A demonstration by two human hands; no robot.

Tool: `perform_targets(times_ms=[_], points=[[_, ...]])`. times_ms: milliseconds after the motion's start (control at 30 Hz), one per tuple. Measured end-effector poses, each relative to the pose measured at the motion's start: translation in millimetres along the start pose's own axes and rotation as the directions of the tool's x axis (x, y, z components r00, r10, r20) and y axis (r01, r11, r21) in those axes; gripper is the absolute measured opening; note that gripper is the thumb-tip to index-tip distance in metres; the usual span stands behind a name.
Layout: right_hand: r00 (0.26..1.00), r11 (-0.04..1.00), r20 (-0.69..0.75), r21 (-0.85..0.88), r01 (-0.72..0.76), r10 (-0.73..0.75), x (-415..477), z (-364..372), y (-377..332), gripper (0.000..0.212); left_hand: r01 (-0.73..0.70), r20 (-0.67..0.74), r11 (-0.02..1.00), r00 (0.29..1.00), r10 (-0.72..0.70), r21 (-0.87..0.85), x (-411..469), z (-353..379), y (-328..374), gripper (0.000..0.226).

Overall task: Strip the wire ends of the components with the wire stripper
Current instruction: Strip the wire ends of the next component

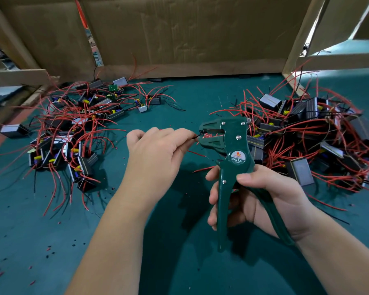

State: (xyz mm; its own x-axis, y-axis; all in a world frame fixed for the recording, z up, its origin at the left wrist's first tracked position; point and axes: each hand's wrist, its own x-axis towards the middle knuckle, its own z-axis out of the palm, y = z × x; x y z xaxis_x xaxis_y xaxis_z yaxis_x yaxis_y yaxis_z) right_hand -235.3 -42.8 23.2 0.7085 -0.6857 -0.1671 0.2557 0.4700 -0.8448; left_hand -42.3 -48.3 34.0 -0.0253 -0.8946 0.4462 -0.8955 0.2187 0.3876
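Head view: my left hand (156,154) pinches a black wire (195,137) into the wire stripper (232,145) my right hand (264,199) grips; I'd seat it squarely, then squeeze.

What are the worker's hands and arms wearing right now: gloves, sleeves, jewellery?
The left hand and right hand are bare: no gloves, rings or tape show. The left forearm and right forearm are uncovered down to the frame's edge, with no sleeve, watch or strap in view.

bare left hand (156,155) and right hand (266,196), forearms uncovered, short plain nails
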Motion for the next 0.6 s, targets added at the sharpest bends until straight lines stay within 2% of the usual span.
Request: perform_targets(times_ms=[67, 167, 267, 600], points=[[1.0, 0.999, -0.03, -0.038, -0.005, 0.004, 0.6, 0.5, 0.9, 0.058, 0.003, 0.007, 1.0, 1.0, -0.003, 0.019, 0.1, -1.3, 0.5, 0.032], [0.996, 0.995, -0.093, -0.095, -0.007, -0.002, 1.0, 1.4, 2.7, 0.034, -0.002, 0.024, 0.999, 1.0, 0.001, 0.043, -0.3, -2.8, 1.5, 0.031], [0.989, 0.99, -0.148, -0.141, -0.015, -0.006, 0.2, 3.3, 3.9, 0.021, -0.015, 0.037, 0.995, 0.999, 0.012, 0.095, -1.0, -2.8, 3.3, 0.028], [0.984, 0.989, -0.179, -0.142, -0.03, 0.005, 1.7, 4.4, 7.4, 0.039, -0.016, 0.055, 0.985, 0.998, 0.007, 0.171, 0.8, -2.8, 3.5, 0.032]])
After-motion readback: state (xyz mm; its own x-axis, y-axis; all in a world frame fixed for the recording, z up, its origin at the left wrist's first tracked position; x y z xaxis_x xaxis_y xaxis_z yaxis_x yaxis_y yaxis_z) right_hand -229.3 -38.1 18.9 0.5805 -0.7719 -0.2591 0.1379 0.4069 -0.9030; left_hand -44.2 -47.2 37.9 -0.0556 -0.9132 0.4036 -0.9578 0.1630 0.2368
